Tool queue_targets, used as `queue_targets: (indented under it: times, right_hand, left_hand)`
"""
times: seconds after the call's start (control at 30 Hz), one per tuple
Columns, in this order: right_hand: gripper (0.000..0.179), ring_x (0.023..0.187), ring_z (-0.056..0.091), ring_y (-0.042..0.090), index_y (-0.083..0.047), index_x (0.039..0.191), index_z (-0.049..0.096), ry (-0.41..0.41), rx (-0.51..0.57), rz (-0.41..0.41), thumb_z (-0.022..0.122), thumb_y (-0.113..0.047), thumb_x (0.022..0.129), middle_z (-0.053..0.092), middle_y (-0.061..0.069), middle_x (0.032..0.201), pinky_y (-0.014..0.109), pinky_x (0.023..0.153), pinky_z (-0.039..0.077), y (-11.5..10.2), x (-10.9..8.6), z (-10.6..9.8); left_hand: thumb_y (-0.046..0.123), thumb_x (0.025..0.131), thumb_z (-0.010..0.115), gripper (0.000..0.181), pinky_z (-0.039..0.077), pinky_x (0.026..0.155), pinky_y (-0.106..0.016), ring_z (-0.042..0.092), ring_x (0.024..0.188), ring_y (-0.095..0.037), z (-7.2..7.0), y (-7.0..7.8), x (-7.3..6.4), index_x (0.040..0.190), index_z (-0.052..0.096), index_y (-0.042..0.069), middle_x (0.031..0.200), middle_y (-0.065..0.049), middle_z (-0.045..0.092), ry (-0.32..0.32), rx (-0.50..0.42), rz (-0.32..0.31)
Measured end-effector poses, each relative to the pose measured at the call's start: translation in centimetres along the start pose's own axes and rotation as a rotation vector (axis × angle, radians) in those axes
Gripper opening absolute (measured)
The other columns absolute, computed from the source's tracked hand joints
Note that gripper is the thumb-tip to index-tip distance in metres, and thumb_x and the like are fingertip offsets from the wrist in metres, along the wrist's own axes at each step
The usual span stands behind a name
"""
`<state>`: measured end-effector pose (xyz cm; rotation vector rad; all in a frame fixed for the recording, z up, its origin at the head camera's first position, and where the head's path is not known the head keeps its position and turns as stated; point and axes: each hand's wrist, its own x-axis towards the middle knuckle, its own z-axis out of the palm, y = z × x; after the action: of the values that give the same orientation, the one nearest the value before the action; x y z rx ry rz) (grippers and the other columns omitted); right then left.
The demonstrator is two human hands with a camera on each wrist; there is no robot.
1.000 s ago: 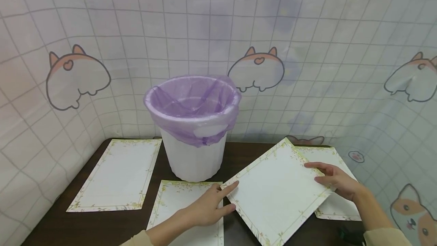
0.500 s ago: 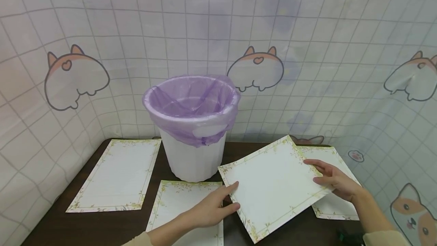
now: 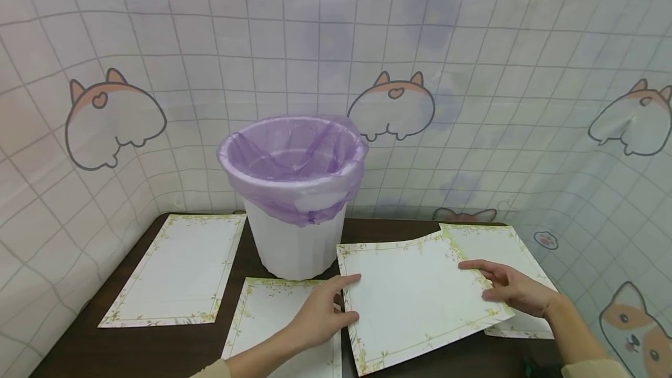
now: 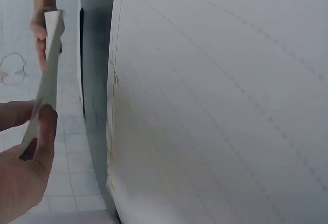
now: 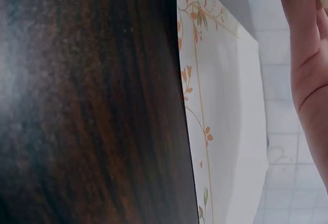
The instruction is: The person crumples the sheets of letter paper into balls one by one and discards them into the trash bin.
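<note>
A sheet of paper [image 3: 415, 296] with a leafy printed border is lifted over the dark table, slightly bent along its top edge. My left hand [image 3: 321, 315] pinches its left edge between thumb and fingers. At the right edge, my right hand [image 3: 520, 287] grips it the same way. Seen nearly edge-on in the left wrist view, the held paper [image 4: 47, 83] stretches between my left hand [image 4: 25, 162] and my right hand [image 4: 47, 32]. Under my left forearm lies another bordered sheet [image 3: 273, 308]. A further bordered sheet [image 3: 496, 244] lies partly hidden beneath the held one and my right hand.
A white trash bin [image 3: 301, 244] lined with a purple bag [image 3: 294, 191] stands at the back of the dark wooden table [image 3: 173, 349]. One more bordered sheet [image 3: 175, 270] lies at the left. A grid-patterned curtain [image 3: 294, 34] with cartoon corgis surrounds the table.
The held paper has turned counterclockwise, from a diagonal slant to nearly level. Its upper left corner has risen toward the bin. Both hands have kept their grip and barely shifted.
</note>
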<state>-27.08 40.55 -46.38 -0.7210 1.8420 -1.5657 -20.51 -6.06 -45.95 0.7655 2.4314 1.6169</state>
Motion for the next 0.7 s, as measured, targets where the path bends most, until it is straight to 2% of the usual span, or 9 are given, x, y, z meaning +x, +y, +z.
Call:
queue_targets:
  times: [0.07,0.13,0.2,0.37,0.47,0.6,0.7]
  right_hand:
    - [0.063,0.152,0.006,0.007,0.0,0.161,0.021,0.021,-0.005,-0.023,0.046,0.006,0.104,0.024,-0.017,0.163,0.058,0.12,0.016,0.0,0.0,0.0]
    - [0.063,0.142,0.024,-0.007,-0.001,0.162,0.022,0.051,0.0,-0.039,0.046,0.006,0.104,0.028,-0.015,0.162,0.038,0.116,0.031,0.1,0.2,0.2]
    - [0.062,0.141,0.031,-0.005,0.001,0.161,0.022,0.078,0.017,-0.052,0.046,0.007,0.104,0.032,-0.015,0.16,0.026,0.108,0.04,0.1,0.3,0.4]
    - [0.059,0.139,0.033,-0.007,-0.001,0.161,0.024,0.113,0.056,-0.05,0.043,0.006,0.105,0.036,-0.021,0.158,0.033,0.105,0.045,0.4,0.7,0.9]
    - [0.063,0.139,0.043,0.004,-0.011,0.165,0.017,0.099,0.138,-0.073,0.038,0.005,0.107,0.035,-0.019,0.158,0.042,0.103,0.048,0.5,1.0,1.1]
    - [0.074,0.137,0.05,0.03,-0.021,0.166,0.002,0.031,0.253,-0.158,0.032,0.01,0.106,0.033,-0.007,0.16,0.05,0.104,0.048,0.5,1.5,1.1]
    - [0.079,0.142,0.045,0.029,-0.019,0.166,-0.001,0.0,0.267,-0.201,0.035,0.014,0.104,0.031,-0.002,0.162,0.048,0.106,0.046,0.5,1.9,1.3]
  left_hand:
    - [-0.003,0.085,0.077,0.067,0.056,0.072,-0.025,0.06,0.085,-0.012,0.0,0.0,0.0,0.147,0.056,0.01,0.144,-0.012,0.054,0.007,-0.002,0.002]
    - [-0.007,0.082,0.076,0.069,0.055,0.067,-0.024,0.059,0.08,-0.01,0.0,0.0,0.1,0.146,0.057,0.011,0.144,-0.01,0.055,0.006,-0.007,0.0]
    - [-0.009,0.081,0.075,0.071,0.053,0.064,-0.024,0.057,0.079,-0.01,-0.1,-0.1,0.1,0.146,0.058,0.012,0.143,-0.009,0.055,0.006,-0.007,-0.008]
    - [-0.012,0.079,0.074,0.074,0.053,0.063,-0.024,0.055,0.079,-0.011,-0.5,-0.3,-0.1,0.146,0.057,0.011,0.145,-0.01,0.052,0.021,-0.005,-0.024]
    - [-0.015,0.077,0.072,0.075,0.051,0.063,-0.023,0.053,0.077,-0.012,-0.8,-0.3,-0.3,0.146,0.056,0.01,0.144,-0.011,0.052,0.033,0.002,-0.024]
    - [-0.017,0.076,0.07,0.076,0.05,0.062,-0.022,0.052,0.076,-0.012,-1.2,-0.4,-0.4,0.147,0.055,0.008,0.143,-0.013,0.052,0.037,-0.005,-0.024]
    - [-0.017,0.075,0.069,0.078,0.048,0.059,-0.022,0.051,0.073,-0.011,-1.5,-0.5,-0.5,0.147,0.054,0.007,0.143,-0.013,0.052,0.028,0.0,-0.031]
